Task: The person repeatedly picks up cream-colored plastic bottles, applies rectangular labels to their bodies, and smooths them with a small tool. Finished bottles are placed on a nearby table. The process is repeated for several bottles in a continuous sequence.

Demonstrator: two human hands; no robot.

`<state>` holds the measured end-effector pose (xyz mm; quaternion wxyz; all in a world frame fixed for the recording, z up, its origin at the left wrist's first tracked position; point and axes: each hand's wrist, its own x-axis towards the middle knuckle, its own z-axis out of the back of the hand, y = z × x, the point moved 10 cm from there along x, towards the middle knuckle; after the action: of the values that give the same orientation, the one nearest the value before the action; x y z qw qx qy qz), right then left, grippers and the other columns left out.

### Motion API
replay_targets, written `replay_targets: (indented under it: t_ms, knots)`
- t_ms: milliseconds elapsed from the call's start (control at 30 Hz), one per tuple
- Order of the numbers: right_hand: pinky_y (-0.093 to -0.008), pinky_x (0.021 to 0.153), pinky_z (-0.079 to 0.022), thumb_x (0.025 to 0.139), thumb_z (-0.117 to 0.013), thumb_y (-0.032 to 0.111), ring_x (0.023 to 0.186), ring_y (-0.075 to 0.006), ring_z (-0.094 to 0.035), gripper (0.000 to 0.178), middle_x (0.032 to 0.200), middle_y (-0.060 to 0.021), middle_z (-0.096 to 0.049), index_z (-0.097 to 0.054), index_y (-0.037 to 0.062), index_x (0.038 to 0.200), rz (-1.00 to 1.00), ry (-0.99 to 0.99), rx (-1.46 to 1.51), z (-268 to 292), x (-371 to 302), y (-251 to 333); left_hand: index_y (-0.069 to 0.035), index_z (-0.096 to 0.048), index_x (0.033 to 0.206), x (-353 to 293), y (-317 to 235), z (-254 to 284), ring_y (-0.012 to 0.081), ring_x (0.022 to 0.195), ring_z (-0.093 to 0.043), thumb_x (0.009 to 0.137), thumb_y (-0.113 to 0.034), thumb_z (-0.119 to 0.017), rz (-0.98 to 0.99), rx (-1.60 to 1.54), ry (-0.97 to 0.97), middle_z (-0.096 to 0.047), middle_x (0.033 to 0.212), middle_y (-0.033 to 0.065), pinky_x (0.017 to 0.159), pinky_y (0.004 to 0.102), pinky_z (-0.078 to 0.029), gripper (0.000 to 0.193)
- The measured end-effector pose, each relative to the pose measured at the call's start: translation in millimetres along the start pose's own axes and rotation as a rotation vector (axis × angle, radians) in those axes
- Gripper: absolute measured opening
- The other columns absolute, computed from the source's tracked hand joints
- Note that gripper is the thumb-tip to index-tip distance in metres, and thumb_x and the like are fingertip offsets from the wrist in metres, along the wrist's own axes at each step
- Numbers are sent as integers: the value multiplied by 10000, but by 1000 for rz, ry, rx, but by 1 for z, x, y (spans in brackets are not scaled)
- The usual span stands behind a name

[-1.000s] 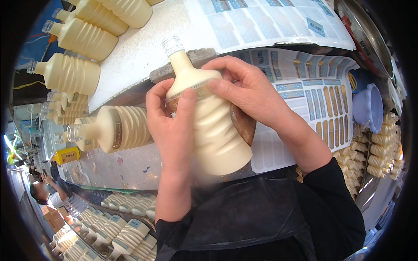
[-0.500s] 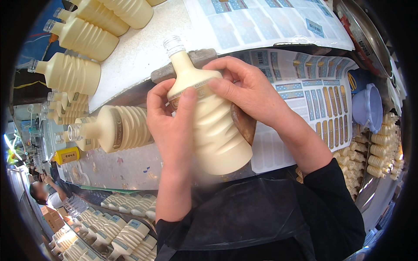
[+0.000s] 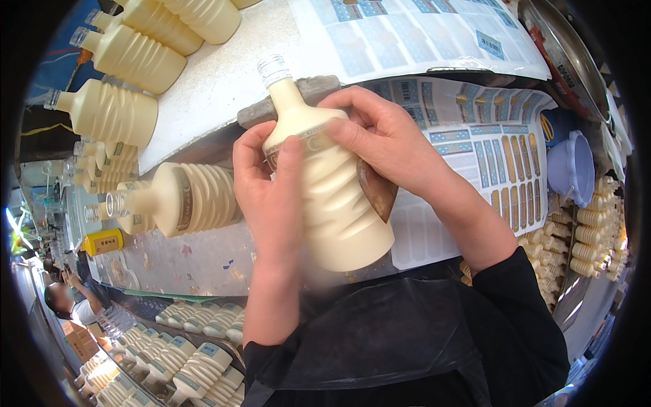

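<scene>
A cream bottle (image 3: 342, 224) with a ridged body and clear threaded neck lies tilted in front of me, its neck over a grey block (image 3: 317, 88). A narrow printed label band (image 3: 313, 140) crosses its shoulder. My left hand (image 3: 266, 166) is closed on the bottle's left side, thumb pressing near the label's end. My right hand (image 3: 383, 139) grips the right shoulder, its thumb on the label's other end and its fingers curled behind. Beneath the right palm, against the bottle, sticks out a brown, flat, pointed piece (image 3: 377, 193); how it is held is hidden.
Another labelled bottle (image 3: 203, 200) lies left of my hand, beside a small yellow box (image 3: 104, 242). Label sheets (image 3: 468, 149) spread to the right, near a lavender bucket (image 3: 571, 168). More bottles (image 3: 112, 112) stand at the far left and lower left. A person (image 3: 74, 302) is at the left edge.
The bottle and both hands have shifted very slightly to the right. The brown piece has tilted a little; both hands keep their hold.
</scene>
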<state>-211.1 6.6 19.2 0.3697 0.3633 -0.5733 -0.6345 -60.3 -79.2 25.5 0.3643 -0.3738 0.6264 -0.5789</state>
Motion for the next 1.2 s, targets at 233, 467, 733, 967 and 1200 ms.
replay_targets:
  t_ms: [233,467,733,967,1200]
  knots:
    - [-223,737,-490,996,-646,224,801,-44,-579,293,910,1,-654,-636,38,1221,-70,52,-51,-1,-2,2,-10,-570,1236,-2,-3,-1,106,954,-581,943,-162,-748,4,-43,3,-627,1094,68,826,260,-506,375]
    - [-224,754,-496,1007,-637,231,820,-47,-586,298,927,-2,-658,-632,36,1232,-75,65,-66,-1,-3,2,-2,-582,1226,-1,-2,0,106,960,-587,932,-139,-758,8,-47,-4,-635,1095,71,831,260,-507,369]
    - [-243,836,-515,1044,-608,243,944,-70,-620,300,1039,-33,-683,-622,20,1244,-78,92,258,-2,0,-8,3,-580,1229,0,-2,0,109,986,-585,937,-130,-751,9,-51,-8,-632,1117,73,866,263,-502,364]
    - [-254,770,-508,1026,-626,232,866,-74,-618,291,947,-40,-697,-631,2,1203,-37,43,219,-3,1,-7,8,-581,1228,-1,-3,-2,113,994,-586,943,-131,-748,-2,-59,-5,-633,1123,75,878,269,-501,358]
    - [-243,875,-512,1059,-576,234,995,-71,-619,278,1079,-30,-671,-620,30,1243,-70,93,162,-4,-1,-6,12,-581,1229,-1,-2,-1,110,995,-583,949,-134,-742,5,-49,-6,-634,1118,75,877,266,-499,355]
